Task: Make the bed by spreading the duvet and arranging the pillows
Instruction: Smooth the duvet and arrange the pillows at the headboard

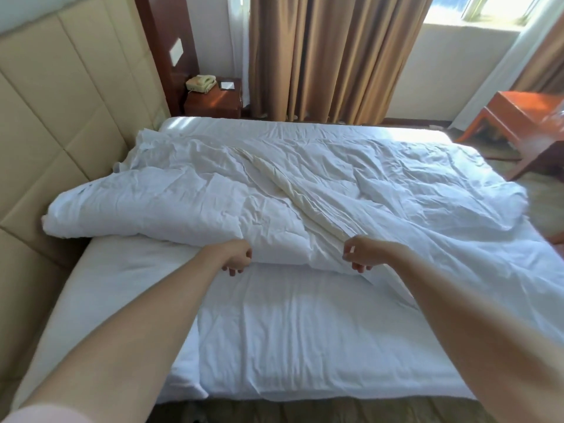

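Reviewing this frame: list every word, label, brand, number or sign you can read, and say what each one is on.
No text can be read anywhere in this frame.
White card on the nightstand: any print too small to read.
Telephone: keys and labels too blurred to read.
White wall plate on the wooden panel: no legible marking.
Duvet, gripped by the left hand and right hand: no visible label.

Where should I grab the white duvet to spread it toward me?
Grip the duvet along its thick folded near edge, coming from the bare sheet side. The left hand and right hand already pinch it there, spaced apart.
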### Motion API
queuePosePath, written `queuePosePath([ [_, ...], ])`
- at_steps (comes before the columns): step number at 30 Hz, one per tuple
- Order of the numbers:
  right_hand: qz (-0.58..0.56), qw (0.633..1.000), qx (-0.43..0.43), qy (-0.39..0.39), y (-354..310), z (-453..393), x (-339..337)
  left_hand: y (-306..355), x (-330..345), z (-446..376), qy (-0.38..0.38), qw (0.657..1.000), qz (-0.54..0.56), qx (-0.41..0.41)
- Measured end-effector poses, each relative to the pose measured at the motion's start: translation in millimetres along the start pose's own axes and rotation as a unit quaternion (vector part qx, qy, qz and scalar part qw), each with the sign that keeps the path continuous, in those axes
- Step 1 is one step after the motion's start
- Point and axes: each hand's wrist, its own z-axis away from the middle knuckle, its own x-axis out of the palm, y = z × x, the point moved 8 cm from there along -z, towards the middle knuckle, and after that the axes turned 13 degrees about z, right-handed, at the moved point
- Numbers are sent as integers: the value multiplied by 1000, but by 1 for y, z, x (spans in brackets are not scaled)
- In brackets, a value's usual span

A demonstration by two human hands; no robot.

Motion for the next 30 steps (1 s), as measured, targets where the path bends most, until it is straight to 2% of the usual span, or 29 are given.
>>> queuePosePath([
  [4,15,1000,-16,-18,83,19,21,67,66,-3,0,1000,17,-3],
  [10,14,997,22,-71,198,39,48,152,145,-7,-17,999,48,-3],
  [15,-26,999,-6,-28,219,21,46,183,167,-24,-24,998,58,-9],
  [22,-26,996,-4,-86,255,-3,75,217,200,-88,-42,994,96,-6],
  [30,18,998,24,-52,323,-39,75,238,252,-144,-50,983,172,-30],
])
